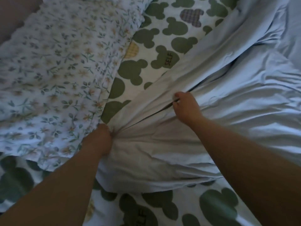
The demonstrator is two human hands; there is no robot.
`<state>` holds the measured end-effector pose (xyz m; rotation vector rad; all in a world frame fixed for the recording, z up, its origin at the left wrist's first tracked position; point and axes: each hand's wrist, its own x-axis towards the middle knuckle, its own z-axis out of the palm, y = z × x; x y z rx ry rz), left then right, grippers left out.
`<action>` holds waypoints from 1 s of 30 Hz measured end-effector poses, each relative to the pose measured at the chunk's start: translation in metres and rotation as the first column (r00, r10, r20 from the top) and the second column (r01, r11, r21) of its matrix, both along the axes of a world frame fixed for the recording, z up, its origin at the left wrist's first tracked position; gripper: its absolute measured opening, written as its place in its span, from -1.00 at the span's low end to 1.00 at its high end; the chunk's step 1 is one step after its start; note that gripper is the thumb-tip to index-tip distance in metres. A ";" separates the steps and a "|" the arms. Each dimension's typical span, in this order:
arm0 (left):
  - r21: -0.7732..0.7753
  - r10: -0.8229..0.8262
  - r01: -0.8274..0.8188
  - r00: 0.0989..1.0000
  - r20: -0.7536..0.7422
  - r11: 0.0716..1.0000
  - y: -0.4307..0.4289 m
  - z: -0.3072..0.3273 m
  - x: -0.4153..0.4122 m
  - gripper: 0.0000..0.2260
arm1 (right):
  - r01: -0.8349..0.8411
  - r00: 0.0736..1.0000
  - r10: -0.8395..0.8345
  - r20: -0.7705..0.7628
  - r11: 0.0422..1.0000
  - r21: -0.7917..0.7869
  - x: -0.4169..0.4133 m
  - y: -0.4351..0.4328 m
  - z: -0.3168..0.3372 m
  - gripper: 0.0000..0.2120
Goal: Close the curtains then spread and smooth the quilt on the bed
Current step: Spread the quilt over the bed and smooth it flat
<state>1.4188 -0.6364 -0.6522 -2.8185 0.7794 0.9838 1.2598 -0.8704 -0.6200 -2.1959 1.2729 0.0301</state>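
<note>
Pale-blue and heavily creased, the quilt (228, 95) lies bunched on the far side of the floral pillow (53, 70) from the headboard edge, covering only part of the bear-print sheet (162, 31), which shows in a strip right beside the pillow and again below it, nearer the person. Both hands are clamped on the quilt. The left hand (101, 139) is fisted round a gathered corner that touches the pillow's lower edge, with folds radiating out from the grip. The right hand (185, 106), further from the pillow, pinches a ridge of the quilt's edge between thumb and curled fingers, and a dark slit of shadow runs along that fold. No curtains are in view. The dim, bluish light suggests they may already be drawn, though that cannot be confirmed. The step in hand looks like the spreading: the top edge has been taken up at two points, and the cloth between them is slack and puckered. The next move probably calls for drawing the two hands apart along the edge to take out that slack, then lifting and carrying the edge toward the pillow so it lies straight, before any flat-palmed smoothing of the wrinkles away from the pillow.
</note>
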 end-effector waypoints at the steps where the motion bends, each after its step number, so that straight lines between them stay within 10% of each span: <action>1: -0.006 0.024 -0.024 0.999 -0.022 1.000 -0.008 0.000 -0.001 -0.64 | -0.039 0.999 0.038 -0.013 0.999 -0.038 0.005 -0.005 0.001 -0.65; 5: -0.144 0.109 -0.111 0.994 -0.018 0.983 -0.048 0.003 -0.003 -0.39 | -0.196 0.979 0.189 -0.070 0.973 -0.118 0.033 -0.023 0.002 -0.59; 15: -0.364 0.098 -0.038 0.984 0.146 0.930 -0.087 -0.020 0.003 -0.68 | -0.376 0.832 0.329 -0.447 0.927 -0.016 0.098 -0.058 -0.024 -0.38; 25: -0.492 0.006 0.095 0.980 0.198 0.865 -0.073 -0.028 0.008 -0.74 | -0.368 0.787 0.244 -0.567 0.923 -0.112 0.120 -0.099 -0.047 -0.63; 30: -0.516 0.166 -0.050 0.969 0.181 0.855 -0.072 -0.023 0.037 -0.75 | -0.190 0.969 0.124 -0.215 0.927 -0.324 0.171 -0.080 -0.038 -0.68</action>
